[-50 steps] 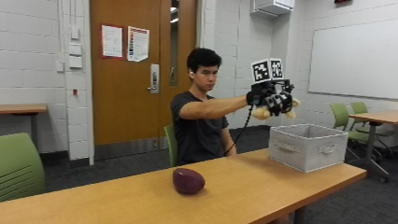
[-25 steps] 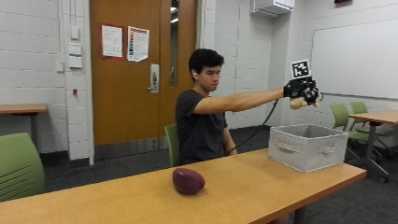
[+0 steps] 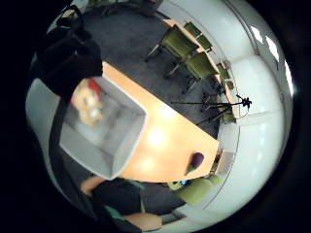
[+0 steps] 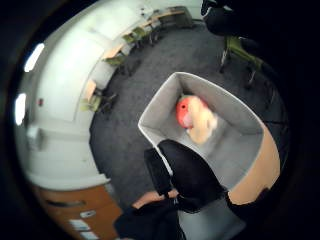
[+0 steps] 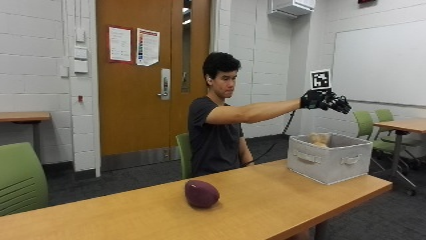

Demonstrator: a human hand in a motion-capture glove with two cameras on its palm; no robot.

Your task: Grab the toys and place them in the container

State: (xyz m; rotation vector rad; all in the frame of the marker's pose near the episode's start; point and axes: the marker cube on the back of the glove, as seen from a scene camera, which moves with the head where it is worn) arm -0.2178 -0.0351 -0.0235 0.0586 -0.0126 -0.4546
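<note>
on the wooden table (image 5: 279, 195) stood a grey container (image 5: 329, 159) holding a plush toy (image 5: 318, 139); right hand (image 5: 324, 100) hovered above, fingers relaxed, empty; purple toy (image 5: 201, 194) lay well apart.

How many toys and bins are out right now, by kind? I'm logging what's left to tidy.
Plush toy, tan and red, in the bin: 1
Dark purple toy on the table: 1
Grey fabric bin: 1
Total: 3

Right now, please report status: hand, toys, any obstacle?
Right hand above container, fingers open, holding nothing. Plush toy inside container. Purple toy on table. No obstacle seen.
</note>
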